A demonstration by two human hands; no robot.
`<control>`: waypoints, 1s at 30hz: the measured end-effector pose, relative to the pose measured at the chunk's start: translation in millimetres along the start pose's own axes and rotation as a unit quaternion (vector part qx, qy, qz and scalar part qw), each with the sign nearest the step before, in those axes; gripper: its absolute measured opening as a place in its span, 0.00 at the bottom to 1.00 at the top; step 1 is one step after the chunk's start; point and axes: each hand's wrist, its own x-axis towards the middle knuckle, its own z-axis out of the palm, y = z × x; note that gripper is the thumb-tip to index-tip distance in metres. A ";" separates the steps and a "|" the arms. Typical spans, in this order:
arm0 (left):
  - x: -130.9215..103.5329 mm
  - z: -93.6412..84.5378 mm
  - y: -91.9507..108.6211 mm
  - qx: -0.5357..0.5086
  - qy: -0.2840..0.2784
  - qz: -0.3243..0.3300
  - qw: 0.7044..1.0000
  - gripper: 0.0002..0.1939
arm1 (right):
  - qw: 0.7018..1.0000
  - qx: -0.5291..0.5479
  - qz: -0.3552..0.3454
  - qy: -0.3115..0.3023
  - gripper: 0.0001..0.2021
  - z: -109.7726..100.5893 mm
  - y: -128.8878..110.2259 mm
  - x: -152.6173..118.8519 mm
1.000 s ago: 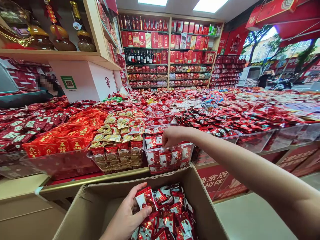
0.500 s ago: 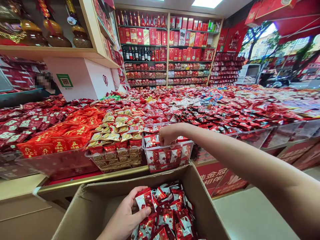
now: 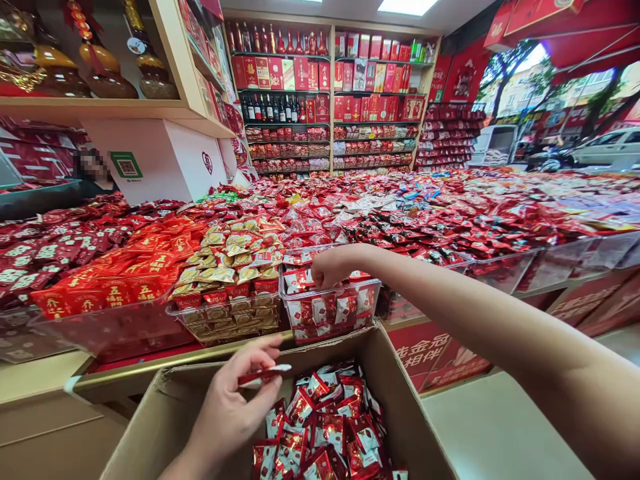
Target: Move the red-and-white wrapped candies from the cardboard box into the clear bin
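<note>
Lifted clear of the pile [image 3: 320, 433] it rested against half a second ago, a red-and-white packet [image 3: 264, 375] sits edge-on over the box [image 3: 400, 407], the left hand's [image 3: 233, 397] grip closed on it between thumb and fingers; it appears free to be carried. The right hand [image 3: 333, 267] remains dipped into a clear bin [image 3: 350, 288] of similar packets, its grip curled, its contents impossible to tell. Sweets crowd the gold-edged desk [image 3: 140, 371]; behind, shelves [image 3: 332, 80] display bottles [image 3: 280, 109] and red cartons [image 3: 283, 72], and the shop opens rightward onto a street.
</note>
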 end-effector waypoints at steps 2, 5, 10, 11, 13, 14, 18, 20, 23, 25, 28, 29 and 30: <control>15.9 -7.9 20.0 0.054 0.021 0.065 0.996 0.03 | 1.000 0.006 -0.005 0.007 0.10 1.6 1.0 -0.9; 43.7 -12.0 47.0 0.178 -0.023 0.106 0.978 0.20 | 1.000 0.019 -0.009 0.021 0.12 3.4 1.5 -2.7; 80.5 -1.2 77.9 0.279 -0.197 0.013 0.940 0.24 | 0.998 0.044 -0.009 0.034 0.13 4.0 2.0 -5.9; 85.5 1.4 82.4 0.285 -0.219 -0.014 0.933 0.22 | 0.998 0.050 -0.011 0.032 0.13 4.1 3.1 -5.7; 93.7 5.3 89.7 0.296 -0.251 -0.055 0.920 0.18 | 0.998 0.060 -0.015 0.031 0.14 4.4 6.4 -4.3; 97.0 6.6 92.5 0.301 -0.264 -0.070 0.914 0.17 | 0.997 0.064 -0.017 0.031 0.14 4.6 8.3 -3.3; 106.2 8.4 96.7 0.324 -0.299 -0.107 0.891 0.18 | 0.997 0.066 -0.022 0.041 0.15 5.8 15.3 -2.8; 108.5 8.0 94.8 0.329 -0.308 -0.103 0.887 0.21 | 0.997 0.064 -0.022 0.043 0.15 5.7 17.4 -6.8; 110.8 7.2 89.3 0.328 -0.320 -0.091 0.884 0.24 | 0.998 0.044 -0.009 0.049 0.15 3.9 19.8 -15.5; 112.3 6.6 85.9 0.330 -0.325 -0.079 0.883 0.26 | 0.999 0.019 0.009 0.051 0.16 2.2 20.9 -19.8; 114.7 5.9 84.1 0.337 -0.330 -0.071 0.879 0.27 | 0.999 -0.012 0.036 0.038 0.16 0.2 21.3 -20.5; 115.3 5.6 84.5 0.341 -0.331 -0.071 0.877 0.28 | 0.998 -0.017 0.043 0.030 0.16 -0.3 20.8 -19.6; 115.9 5.4 85.4 0.345 -0.332 -0.072 0.875 0.29 | 0.998 -0.020 0.049 0.022 0.15 -0.6 20.1 -18.5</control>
